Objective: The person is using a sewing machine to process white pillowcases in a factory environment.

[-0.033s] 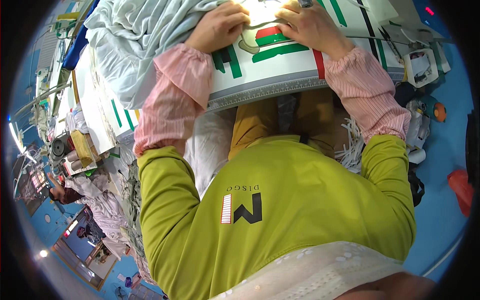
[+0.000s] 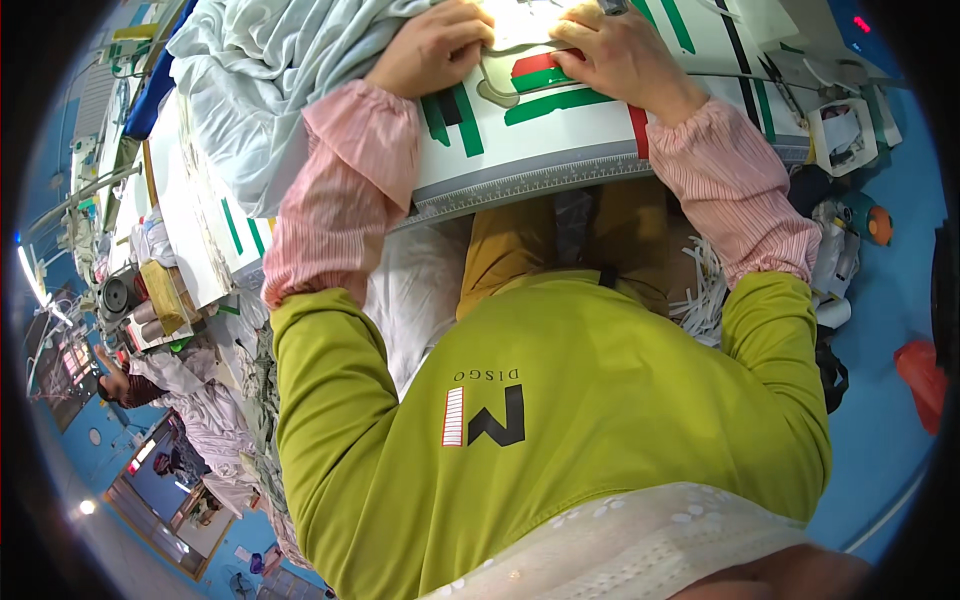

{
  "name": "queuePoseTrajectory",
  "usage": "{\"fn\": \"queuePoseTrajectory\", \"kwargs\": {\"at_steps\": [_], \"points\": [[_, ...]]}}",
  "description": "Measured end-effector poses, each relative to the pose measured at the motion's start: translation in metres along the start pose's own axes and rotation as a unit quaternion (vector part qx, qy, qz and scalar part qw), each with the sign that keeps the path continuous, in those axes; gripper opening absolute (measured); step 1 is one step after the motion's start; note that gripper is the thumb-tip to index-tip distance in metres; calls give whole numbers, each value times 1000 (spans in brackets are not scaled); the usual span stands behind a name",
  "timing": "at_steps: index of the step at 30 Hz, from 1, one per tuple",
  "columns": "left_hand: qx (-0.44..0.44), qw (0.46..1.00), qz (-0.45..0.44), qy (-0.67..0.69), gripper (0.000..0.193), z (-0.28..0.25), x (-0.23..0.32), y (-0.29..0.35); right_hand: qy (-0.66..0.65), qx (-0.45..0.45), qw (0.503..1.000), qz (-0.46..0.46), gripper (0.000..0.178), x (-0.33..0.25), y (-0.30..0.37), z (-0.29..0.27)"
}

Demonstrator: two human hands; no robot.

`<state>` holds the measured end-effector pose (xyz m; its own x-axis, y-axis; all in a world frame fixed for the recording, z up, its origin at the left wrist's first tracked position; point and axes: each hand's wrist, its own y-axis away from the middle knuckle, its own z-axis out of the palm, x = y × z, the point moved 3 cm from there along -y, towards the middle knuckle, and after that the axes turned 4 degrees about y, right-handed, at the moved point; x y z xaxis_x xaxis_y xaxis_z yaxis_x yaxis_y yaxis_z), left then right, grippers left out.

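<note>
At the top of the head view, my left hand point(image 2: 432, 48) is closed, its fingers curled at the left edge of a brightly lit pale cloth point(image 2: 520, 30). Across from it, my right hand point(image 2: 628, 58) pinches the cloth's right side with thumb and fingers. Glare washes out much of the cloth and the fingertips. Beneath them lies a white worktop point(image 2: 600, 130) with green, red and black tape strips. A rounded metal plate point(image 2: 494, 92) shows between my hands. A large pile of light blue fabric point(image 2: 250, 90) is bunched beside my left forearm.
A ruler strip point(image 2: 540, 178) runs along the worktop's near edge. To the right are scissors point(image 2: 782, 88) and a white open box point(image 2: 842, 135). White strips point(image 2: 702, 290) hang below the table. Another person point(image 2: 125, 388) is at far left among heaped fabric.
My left hand has shifted slightly left and nearer to me, its sleeve moving along. The right hand stays almost in place, with a small shift of the fingers.
</note>
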<state>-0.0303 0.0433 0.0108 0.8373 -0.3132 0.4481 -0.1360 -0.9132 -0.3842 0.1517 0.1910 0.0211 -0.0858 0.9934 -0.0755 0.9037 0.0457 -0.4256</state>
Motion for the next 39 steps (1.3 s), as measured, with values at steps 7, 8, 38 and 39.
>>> {"fn": "queuePoseTrajectory", "kwargs": {"at_steps": [7,8,38,39], "points": [[36,997,72,6,8,-6,3,-17,3,50,999,-4,25,-4,8,7],[73,996,47,-24,8,-4,8,-14,5,49,999,0,25,-2,9,9],[162,961,222,-8,23,18,-16,-12,-75,59,995,32,22,-7,2,-3],[163,964,210,12,23,14,-13,-15,-60,53,996,43,24,-6,2,-4]]}}
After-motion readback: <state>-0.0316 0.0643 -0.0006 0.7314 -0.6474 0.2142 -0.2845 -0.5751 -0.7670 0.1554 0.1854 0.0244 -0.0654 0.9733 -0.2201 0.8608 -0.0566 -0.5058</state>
